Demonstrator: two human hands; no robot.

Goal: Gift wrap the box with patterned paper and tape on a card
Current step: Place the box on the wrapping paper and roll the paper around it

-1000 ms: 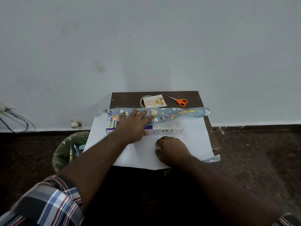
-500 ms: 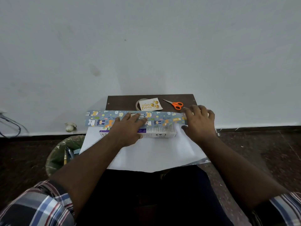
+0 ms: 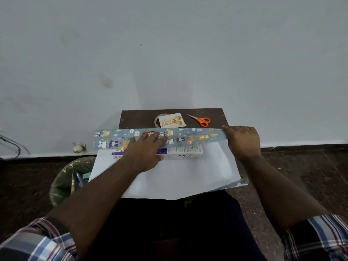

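Left hand (image 3: 146, 149) lies flat, fingers straight, pinning the folded blue animal-patterned wrapping paper (image 3: 195, 137) onto the white rectangular carton box (image 3: 185, 152), mid-table, to hold the fold; right hand (image 3: 243, 141), fingers curled over the flap's end, keeps it taut

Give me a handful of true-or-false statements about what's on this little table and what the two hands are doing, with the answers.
1. The left hand lies flat on the patterned paper folded over the box. True.
2. The orange scissors are in the right hand. False: they lie on the table, and the right hand holds the paper's right end.
3. The birthday card is already taped onto the box. False: it sits behind the paper, propped on the tape roll.
4. The paper's white side faces up in front of the box. True.
5. A bin with a plastic liner stands to the left of the table. True.
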